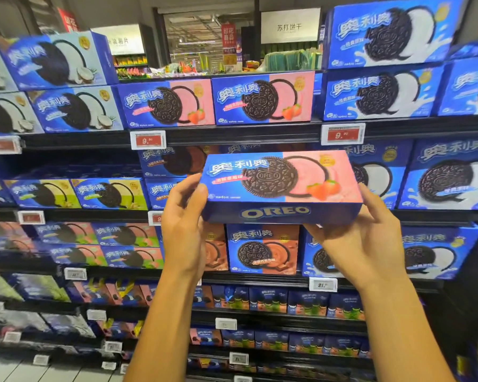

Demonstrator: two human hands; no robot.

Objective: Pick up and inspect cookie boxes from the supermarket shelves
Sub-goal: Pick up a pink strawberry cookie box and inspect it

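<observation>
Pink-and-blue cookie box [282, 186] being held up clear of the shelves [232, 135] | left hand [184, 224] pinching its end, right hand [362, 244] gripping from beneath | risk: box tipping off the fingertips, striking stacked boxes behind.

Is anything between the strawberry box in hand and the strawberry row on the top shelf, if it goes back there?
Nothing visible. The held strawberry box, gripped by the left hand and right hand, sits in open air below the strawberry row; nothing visible lies on that row.
</observation>
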